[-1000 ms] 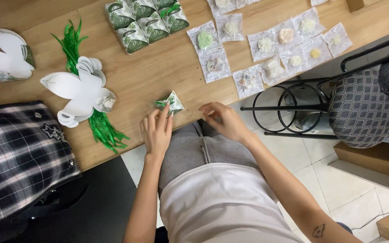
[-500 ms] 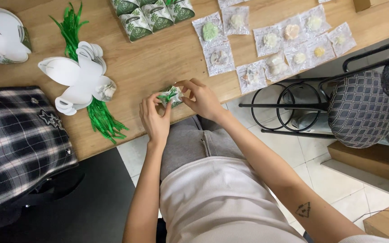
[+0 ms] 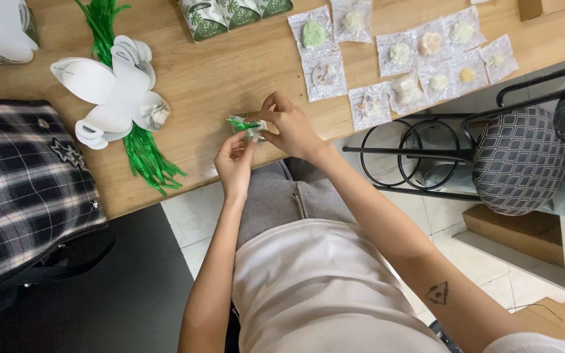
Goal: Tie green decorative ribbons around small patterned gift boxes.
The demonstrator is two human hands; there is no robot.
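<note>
I see both hands meeting at the near edge of the wooden table (image 3: 230, 72), closed on one small packet (image 3: 246, 125) with green shreds poking out of it. The left hand (image 3: 233, 160) pinches the packet from below, fingers curled up against its underside. The right hand (image 3: 290, 127) pinches its right end from above, thumb and forefinger shut on it. The packet lies between the 2 hands, its long axis running left to right along the table edge; both hands touch it, so neither is nearer. I think it is a clear wrapper, though the fingers hide much of it. Farther in on the table lie flat sealed sachets (image 3: 400, 59), and to the packet's left a stack of white paper cutouts (image 3: 109, 88) on green shredded paper (image 3: 142, 153).
</note>
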